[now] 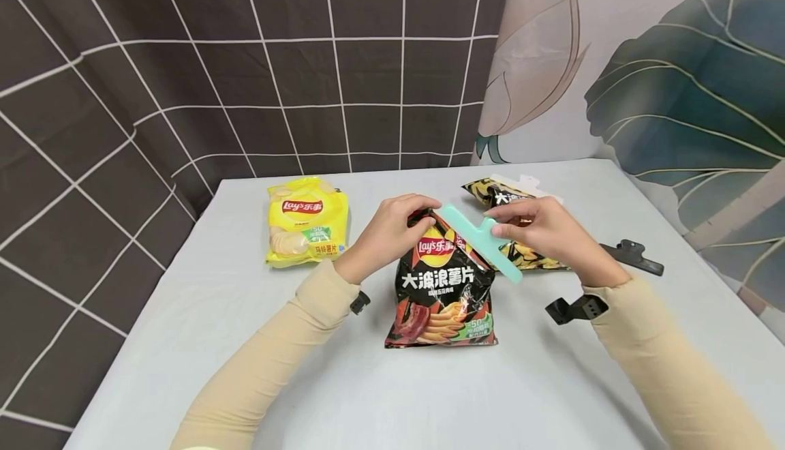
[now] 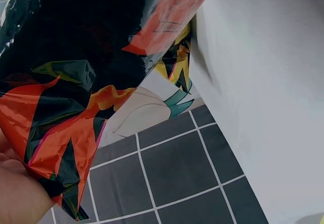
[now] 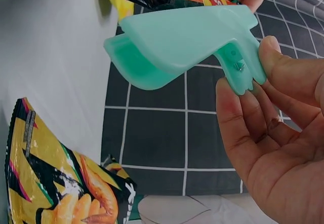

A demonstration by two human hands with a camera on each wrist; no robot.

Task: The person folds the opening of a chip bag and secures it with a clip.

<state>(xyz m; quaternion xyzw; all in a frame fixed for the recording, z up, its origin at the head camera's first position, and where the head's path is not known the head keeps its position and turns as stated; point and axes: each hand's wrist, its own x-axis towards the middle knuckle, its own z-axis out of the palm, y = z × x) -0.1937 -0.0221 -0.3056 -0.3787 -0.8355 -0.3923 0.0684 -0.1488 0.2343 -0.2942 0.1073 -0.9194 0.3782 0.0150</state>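
Note:
A black and red bag of potato chips (image 1: 438, 296) stands upright on the table in the head view. My left hand (image 1: 389, 232) grips its top left corner; in the left wrist view the bag (image 2: 66, 97) hides most of that hand. The thumb and fingers of my right hand (image 1: 542, 226) pinch the handles of a mint-green bag clip (image 1: 481, 240). The clip slants along the bag's top right edge. In the right wrist view the jaws of the clip (image 3: 182, 37) are spread apart; whether the bag's edge lies between them, I cannot tell.
A yellow chip bag (image 1: 306, 221) lies at the back left. Behind my right hand is a black and gold chip bag (image 1: 533, 258) with a white clip (image 1: 527, 185) at its top. A black clip (image 1: 634, 256) lies by my right wrist. Dark grid cloth (image 1: 368, 68) hangs behind the table.

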